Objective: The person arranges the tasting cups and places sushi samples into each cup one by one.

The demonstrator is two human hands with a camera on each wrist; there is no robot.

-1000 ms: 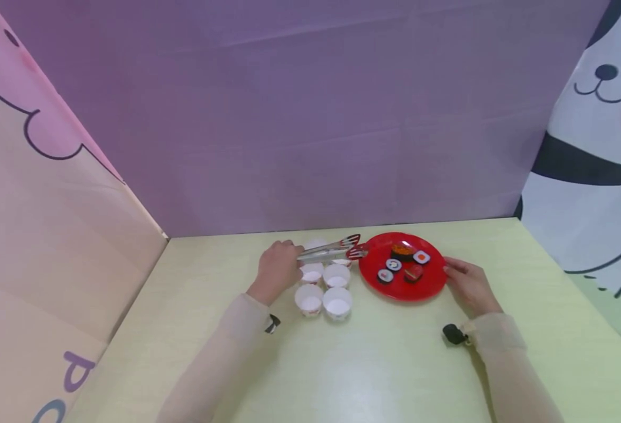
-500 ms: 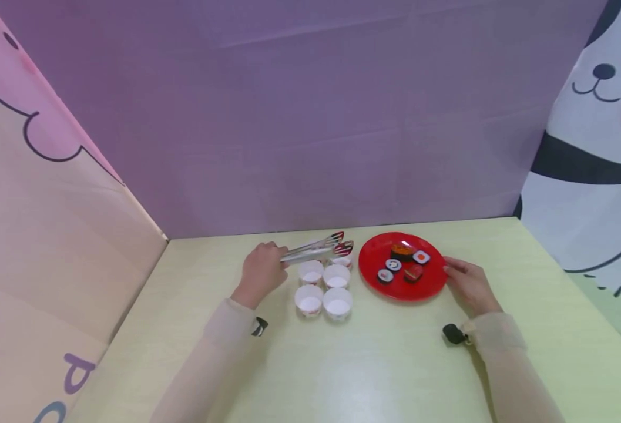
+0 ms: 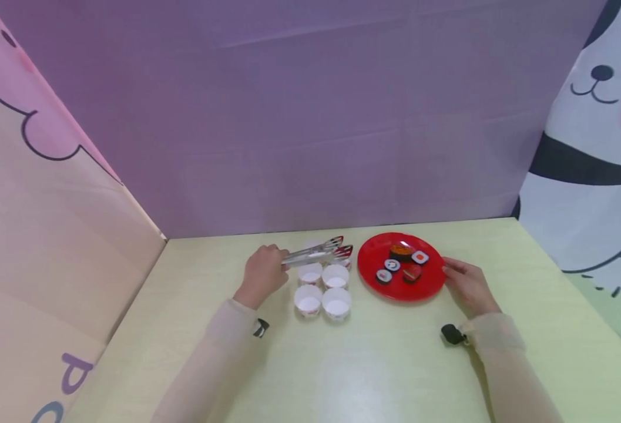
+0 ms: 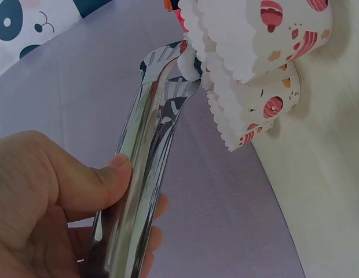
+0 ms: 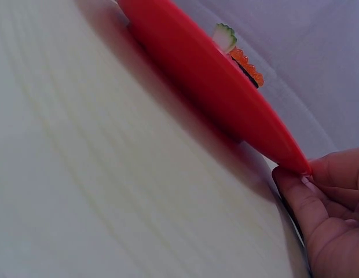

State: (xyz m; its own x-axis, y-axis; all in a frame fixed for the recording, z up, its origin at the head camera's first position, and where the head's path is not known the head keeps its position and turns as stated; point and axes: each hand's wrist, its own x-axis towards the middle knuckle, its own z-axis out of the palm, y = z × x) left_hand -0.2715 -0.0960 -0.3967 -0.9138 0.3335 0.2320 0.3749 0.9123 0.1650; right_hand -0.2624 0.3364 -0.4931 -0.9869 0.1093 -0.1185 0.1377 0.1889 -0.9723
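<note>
My left hand (image 3: pixel 261 275) grips a pair of metal tongs (image 3: pixel 310 258) level above the rear paper cups. Thumb and fingers wrap the tongs' arms in the left wrist view, and the slotted tips are a little apart, close to the scalloped cup rims. White patterned cups, such as the front left cup (image 3: pixel 308 301), stand in two columns; the tongs partly cover the back ones. With thumb and fingers my right hand (image 3: pixel 469 286) pinches the right rim of a red plate (image 3: pixel 421 292). Several toy sushi pieces lie on it, including an orange-topped one (image 3: pixel 401 252).
Behind the pale table (image 3: pixel 373 364) rises a purple backdrop (image 3: pixel 310 147). A panda-printed panel (image 3: pixel 585 223) borders the right, and a pink and cream panel (image 3: pixel 40 235) the left. The plate stands just right of the cups.
The left hand has drawn the tongs leftward, away from the plate's edge to over the rear cups, then stayed nearly still. The right hand keeps its hold on the plate.
</note>
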